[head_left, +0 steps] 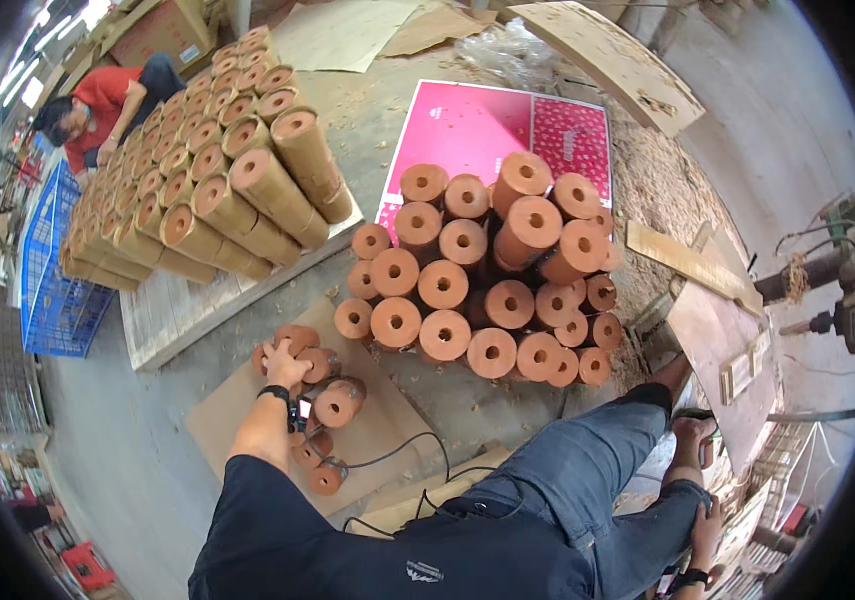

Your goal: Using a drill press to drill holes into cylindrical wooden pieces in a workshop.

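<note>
My left hand point(285, 365) reaches down to a small group of reddish-brown wooden cylinders with a hole in the end. Its fingers are wrapped over one wooden cylinder point(297, 337) at the far end of the group. Beside it, nearer my body, another cylinder point(338, 404) shows its bored end. These pieces stand on a flat brown cardboard sheet point(387, 385). At the lower right my right hand point(707, 530) rests against my bent knee, fingers stretched out, with nothing visible in it. A large cluster of like cylinders point(443, 285) stands in front of me, some stacked on others.
Many bamboo-like tubes point(267, 195) stand packed on a low pale platform point(177, 325) at left. A blue crate point(57, 290) and a co-worker in red point(107, 100) are beyond. A pink printed sheet point(477, 125), boards point(692, 265) and wood shavings lie around; a machine point(837, 290) is at right.
</note>
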Demonstrator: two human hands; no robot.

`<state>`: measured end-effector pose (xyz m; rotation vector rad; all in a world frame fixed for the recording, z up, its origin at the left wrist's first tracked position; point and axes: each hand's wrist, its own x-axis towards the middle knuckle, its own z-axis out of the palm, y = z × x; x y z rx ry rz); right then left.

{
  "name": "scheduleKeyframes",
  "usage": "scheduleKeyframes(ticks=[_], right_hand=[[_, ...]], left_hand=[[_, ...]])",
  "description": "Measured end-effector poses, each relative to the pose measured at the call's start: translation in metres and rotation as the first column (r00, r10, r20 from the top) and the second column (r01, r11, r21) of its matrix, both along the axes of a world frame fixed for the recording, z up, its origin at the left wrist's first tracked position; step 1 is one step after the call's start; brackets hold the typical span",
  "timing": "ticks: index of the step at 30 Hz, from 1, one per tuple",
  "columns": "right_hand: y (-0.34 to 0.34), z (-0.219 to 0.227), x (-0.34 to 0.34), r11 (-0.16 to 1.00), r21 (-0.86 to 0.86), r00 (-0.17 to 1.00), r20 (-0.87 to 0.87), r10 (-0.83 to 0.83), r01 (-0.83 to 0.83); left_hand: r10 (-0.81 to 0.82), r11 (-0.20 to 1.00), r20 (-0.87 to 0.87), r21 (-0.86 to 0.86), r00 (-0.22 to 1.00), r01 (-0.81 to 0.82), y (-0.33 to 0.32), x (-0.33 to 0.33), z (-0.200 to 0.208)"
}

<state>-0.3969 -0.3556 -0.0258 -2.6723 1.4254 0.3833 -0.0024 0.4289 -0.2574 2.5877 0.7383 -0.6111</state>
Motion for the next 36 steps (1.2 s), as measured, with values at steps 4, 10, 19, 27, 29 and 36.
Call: scheduleKeyframes(ticks=[4, 10, 19, 27, 29, 36], right_hand=[[-0.010, -0.015, -0.017, 0.999, 0.035, 0.994, 0.108, 0.028, -0.032], [-0.030, -0.053, -0.018, 0.999, 0.048, 0.961, 0.275, -0.037, 0.025], [-0.039, -0.091, -0.002, 1.000, -0.024, 0.976, 0.219, -0.009, 0.014], [-0.028, -0.093, -0.042, 0.996, 0.058, 0.942, 0.323, -0.085, 0.070], [-0.025, -0.091, -0.040, 0.994, 0.070, 0.932, 0.347, -0.108, 0.089], [-0.046, -0.093, -0.043, 0.992, 0.123, 0.933, 0.359, -0.022, -0.024]], left_hand=[[0.051, 0.997, 0.096, 0.055, 0.994, -0.056, 0.004, 0.005, 0.055], [-0.247, 0.948, 0.258, 0.265, 0.934, 0.178, -0.031, 0.036, 0.213], [-0.616, 0.779, 0.385, 0.169, 0.687, 0.603, -0.206, 0.124, 0.309], [-0.692, 0.720, 0.257, 0.189, 0.674, 0.668, -0.304, 0.203, 0.271], [-0.705, 0.708, 0.232, 0.171, 0.670, 0.685, -0.308, 0.211, 0.261], [-0.767, 0.511, 0.423, -0.050, 0.482, 0.858, -0.269, 0.206, 0.267]])
